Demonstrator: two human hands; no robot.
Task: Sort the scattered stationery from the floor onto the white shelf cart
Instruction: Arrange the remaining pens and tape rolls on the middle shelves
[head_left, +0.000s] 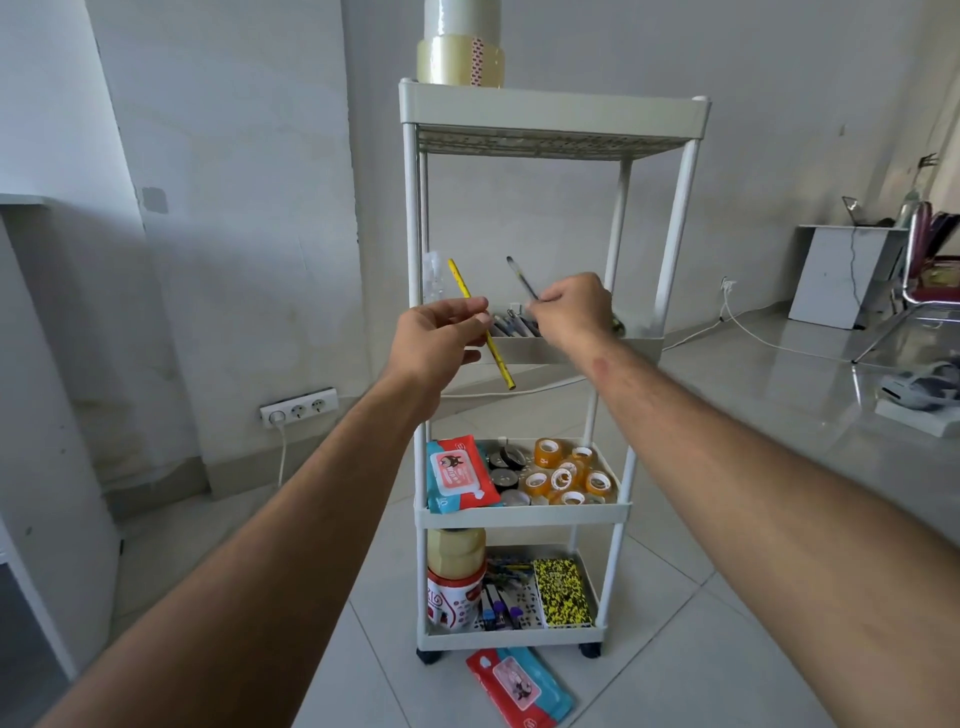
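The white shelf cart stands straight ahead with four tiers. My left hand pinches a yellow pencil, held slanted in front of the second tier. My right hand pinches a dark pen that points up and to the left, just above the second tier's tray, where several pens lie. On the floor in front of the cart lies a red and blue wipes pack.
Large tape rolls are stacked on the top tier. The third tier holds a wipes pack and several small tape rolls. The bottom tier has jars, pens and a yellow-black notebook. A socket strip and cables run along the wall.
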